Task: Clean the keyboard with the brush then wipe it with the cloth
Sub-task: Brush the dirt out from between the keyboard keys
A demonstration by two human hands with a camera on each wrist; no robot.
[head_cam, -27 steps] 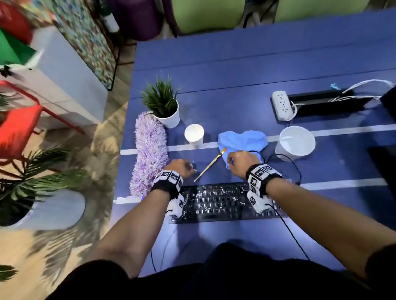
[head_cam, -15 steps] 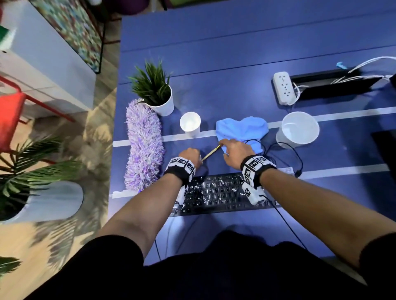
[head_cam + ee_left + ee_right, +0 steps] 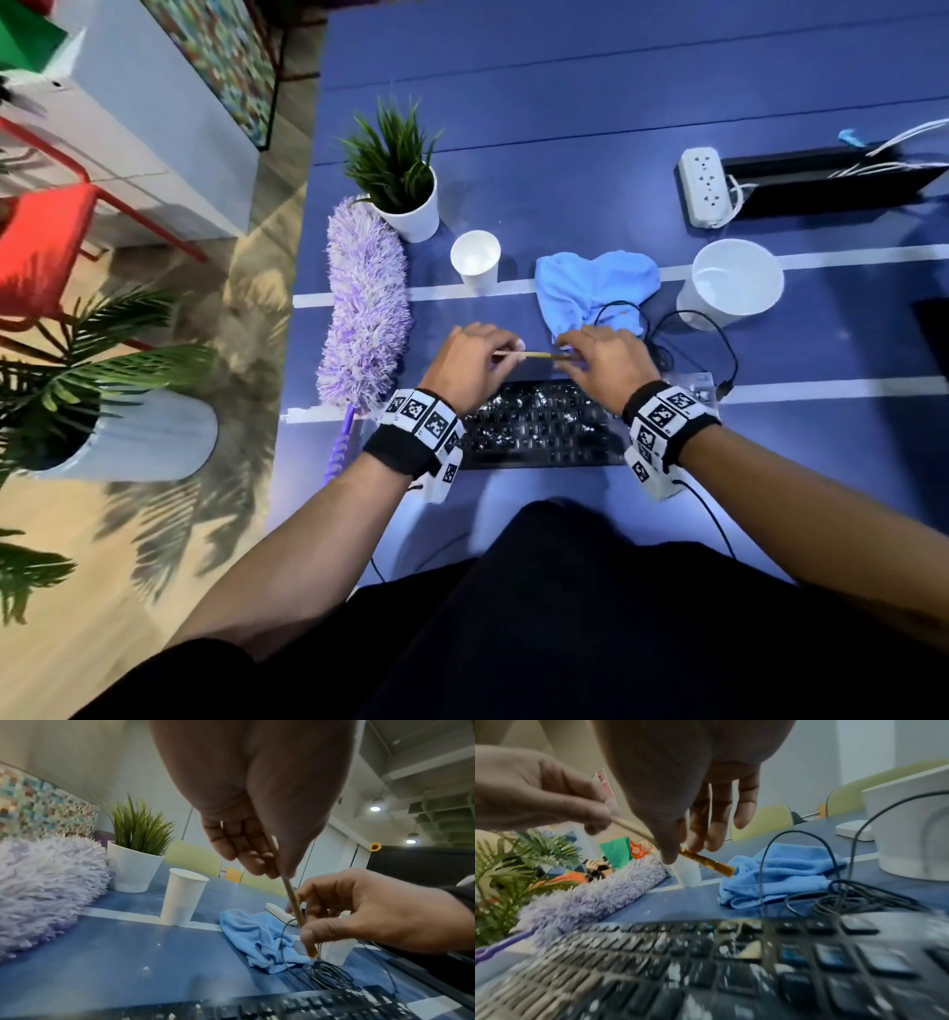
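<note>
A thin wooden brush [image 3: 536,354] with a gold ferrule [image 3: 708,863] hangs level just beyond the far edge of the black keyboard [image 3: 539,426]. My left hand [image 3: 506,354] pinches the bare handle end [image 3: 295,906]. My right hand [image 3: 570,349] pinches it near the ferrule, thumb and fingertips [image 3: 680,850] around the shaft. White crumbs speckle the keys [image 3: 706,963]. The crumpled blue cloth [image 3: 590,288] lies on the table behind my right hand, untouched. The bristle tip is not plainly seen.
A purple fluffy duster [image 3: 367,303] lies left of the keyboard, near the table's left edge. Behind stand a potted plant [image 3: 400,174], a paper cup [image 3: 475,259] and a white bowl [image 3: 729,282]. A black cable [image 3: 688,329] coils beside the cloth; a power strip [image 3: 706,187] lies far right.
The brush lay slanted on the table; both hands closed on it and lifted it. It is now level between them. The head view tilted downwards.
</note>
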